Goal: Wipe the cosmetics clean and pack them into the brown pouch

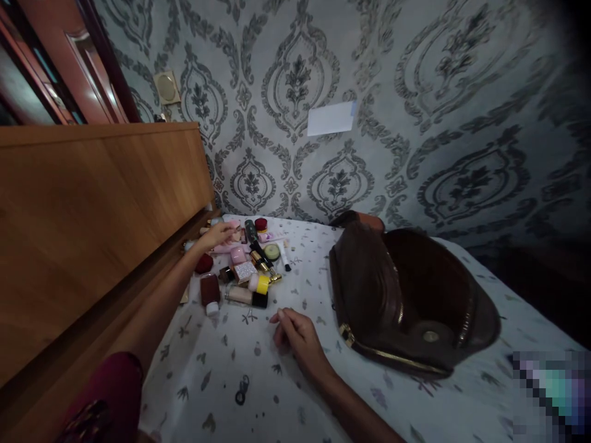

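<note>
My left hand (221,235) reaches to the far left of the cosmetics, its fingers drawn together at some pink pieces; what lies between the fingertips is too small to make out. My right hand (295,335) rests on the patterned sheet (258,394), fingers loosely curled and nothing visible in them. Nearest to it lies a foundation bottle with a black cap (247,296). Around that are a yellow-banded jar (259,283), a glittery silver box (245,272), a pink jar (237,255), a round green-lidded pot (272,251), and a dark red bottle with a white cap (210,292).
A brown handbag (369,289) stands unzipped on the right, its opening facing me. Along the left runs a wooden board (106,184). Behind is a papered wall (295,92) with a white card (331,119). A pixelated patch (554,394) covers the lower right corner.
</note>
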